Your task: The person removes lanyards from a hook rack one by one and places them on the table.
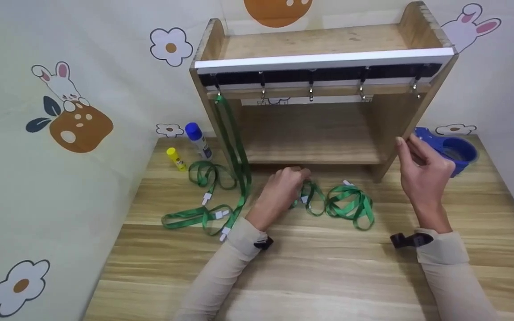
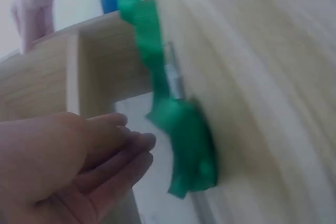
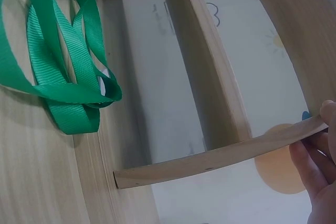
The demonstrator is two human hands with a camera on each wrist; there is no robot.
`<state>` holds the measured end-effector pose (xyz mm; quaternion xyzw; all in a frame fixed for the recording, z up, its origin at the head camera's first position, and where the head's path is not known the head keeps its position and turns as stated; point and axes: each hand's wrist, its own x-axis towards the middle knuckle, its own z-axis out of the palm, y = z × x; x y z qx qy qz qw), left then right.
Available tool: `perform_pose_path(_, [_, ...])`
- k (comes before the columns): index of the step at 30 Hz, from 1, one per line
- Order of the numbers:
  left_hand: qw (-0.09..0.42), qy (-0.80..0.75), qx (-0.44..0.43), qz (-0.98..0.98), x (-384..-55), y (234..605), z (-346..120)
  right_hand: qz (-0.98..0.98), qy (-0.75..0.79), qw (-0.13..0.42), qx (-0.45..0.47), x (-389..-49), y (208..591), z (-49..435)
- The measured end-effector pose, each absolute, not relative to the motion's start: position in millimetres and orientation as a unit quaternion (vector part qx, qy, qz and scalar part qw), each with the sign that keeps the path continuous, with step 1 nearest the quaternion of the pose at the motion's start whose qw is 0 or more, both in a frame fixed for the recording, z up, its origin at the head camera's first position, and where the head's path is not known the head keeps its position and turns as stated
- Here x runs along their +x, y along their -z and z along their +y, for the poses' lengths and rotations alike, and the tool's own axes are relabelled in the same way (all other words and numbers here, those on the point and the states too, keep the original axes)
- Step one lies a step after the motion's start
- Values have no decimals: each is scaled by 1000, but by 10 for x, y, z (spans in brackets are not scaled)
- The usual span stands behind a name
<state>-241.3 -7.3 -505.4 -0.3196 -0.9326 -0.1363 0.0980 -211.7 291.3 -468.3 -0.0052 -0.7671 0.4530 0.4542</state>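
A small wooden shelf [image 1: 315,151] stands on the table with a row of metal hooks along its front. From the leftmost hook hangs a green lanyard [image 1: 222,107]. My left hand [image 1: 281,185] is low in front of the shelf, fingers extended beside a bunched green lanyard [image 2: 189,145] and holding nothing. Another lanyard [image 1: 350,206] lies coiled to its right; that coil looms large in the right wrist view. With thumb and fingers, my right hand [image 1: 426,169] pinches the front edge of the right side panel [image 3: 226,158].
More green lanyards with white clips [image 1: 220,215] lie on the left of the table. A blue-capped glue stick [image 1: 198,140] and a yellow one [image 1: 176,159] stand left of the shelf. Behind my right hand is a blue tape dispenser-like object [image 1: 460,151].
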Motion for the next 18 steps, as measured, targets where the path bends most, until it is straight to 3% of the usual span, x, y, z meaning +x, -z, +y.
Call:
perform_pose_path(5, [136, 241, -333, -902, -2388, 4892, -239, -767, -454, 454, -4, -2129, 4692, 2918])
perform_pose_path(11, [267, 325, -334, -844, -2303, 4613, -535, -764, -455, 458, 5, -2111, 4677, 2900])
perform_pose_path(13, [288, 342, -334, -830, -2262, 4548, -624, -762, -456, 460, 7, -2103, 4666, 2888])
perform_pose_path(15, [279, 343, -342, -829, -2217, 4524, -690, -761, -458, 460, 8, -2094, 4652, 2874])
perform_pose_path(18, [214, 313, -368, -849, -2153, 4588, -738, -760, -460, 459, 6, -2087, 4644, 2861])
